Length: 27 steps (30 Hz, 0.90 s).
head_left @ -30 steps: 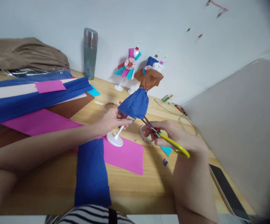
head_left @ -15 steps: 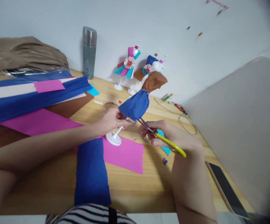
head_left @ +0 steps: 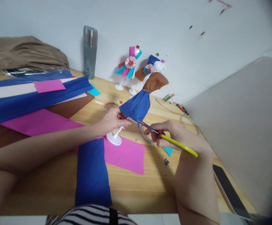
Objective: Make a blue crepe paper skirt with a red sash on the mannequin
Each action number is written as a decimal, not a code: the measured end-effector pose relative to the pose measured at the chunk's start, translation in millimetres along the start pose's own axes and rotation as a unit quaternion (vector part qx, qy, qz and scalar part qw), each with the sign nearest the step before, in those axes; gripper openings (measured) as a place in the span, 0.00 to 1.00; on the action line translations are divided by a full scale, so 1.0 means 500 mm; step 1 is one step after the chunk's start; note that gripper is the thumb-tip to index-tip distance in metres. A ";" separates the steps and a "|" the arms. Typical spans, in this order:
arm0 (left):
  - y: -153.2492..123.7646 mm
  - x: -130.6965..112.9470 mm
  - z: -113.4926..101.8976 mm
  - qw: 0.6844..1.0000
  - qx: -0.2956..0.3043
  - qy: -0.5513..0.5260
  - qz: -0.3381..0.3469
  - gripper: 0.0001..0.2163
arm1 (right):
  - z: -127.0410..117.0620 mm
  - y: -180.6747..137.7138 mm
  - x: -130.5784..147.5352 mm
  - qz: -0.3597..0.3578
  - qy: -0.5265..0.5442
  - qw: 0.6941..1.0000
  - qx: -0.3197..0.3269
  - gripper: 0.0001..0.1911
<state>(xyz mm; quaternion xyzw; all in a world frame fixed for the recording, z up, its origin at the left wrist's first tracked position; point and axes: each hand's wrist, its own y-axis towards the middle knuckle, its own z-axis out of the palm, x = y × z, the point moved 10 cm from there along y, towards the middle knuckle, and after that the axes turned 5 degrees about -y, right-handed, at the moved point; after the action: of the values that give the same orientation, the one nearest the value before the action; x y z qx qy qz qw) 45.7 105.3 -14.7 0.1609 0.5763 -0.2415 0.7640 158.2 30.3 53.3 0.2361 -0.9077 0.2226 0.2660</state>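
Observation:
My left hand [head_left: 114, 119] is closed on the white stem [head_left: 120, 129] of a small stand, right at the lower edge of a blue crepe-paper skirt [head_left: 137, 104]. Brown paper [head_left: 156, 82] flares out above the skirt's gathered neck. The stand's round white base [head_left: 113, 139] tilts over the pink paper. In my right hand [head_left: 171, 132] are scissors [head_left: 178, 145] with a yellow handle and some red near the pivot. Their blades look nearly together, tips at the skirt's bottom hem, where a thin blue sliver [head_left: 138, 124] hangs. My fingers partly hide the scissors' other handle.
Two decorated paper figures [head_left: 130, 63] [head_left: 153, 65] stand by the wall, near a flask [head_left: 90, 51]. Blue crepe paper [head_left: 92, 175], pink paper [head_left: 128, 156] and stacked sheets [head_left: 32, 103] cover the left and front. A phone [head_left: 231, 190] lies at the right edge; a cable [head_left: 189, 123] lies behind.
My right hand has shifted slightly right, and the scissors' blades have come closer together. The blue sliver at the hem now hangs straighter down. My left hand has barely moved.

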 end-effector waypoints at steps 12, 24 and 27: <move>-0.007 -0.006 0.009 1.000 0.024 -0.008 0.009 0.09 | 0.009 -0.002 -0.003 -0.004 0.002 1.000 0.026 0.34; -0.012 -0.006 0.020 0.998 0.055 -0.014 0.006 0.08 | 0.002 -0.003 -0.011 -0.001 -0.010 1.000 0.015 0.34; -0.010 -0.005 0.019 0.999 0.047 -0.018 0.009 0.08 | 0.005 0.002 -0.002 -0.005 -0.003 1.000 0.014 0.32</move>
<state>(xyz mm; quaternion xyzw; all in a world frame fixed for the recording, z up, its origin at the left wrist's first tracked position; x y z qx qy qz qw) 49.9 96.4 -9.3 0.1976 0.5489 -0.2646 0.7679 157.6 30.0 50.4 0.2453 -0.9041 0.2330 0.2608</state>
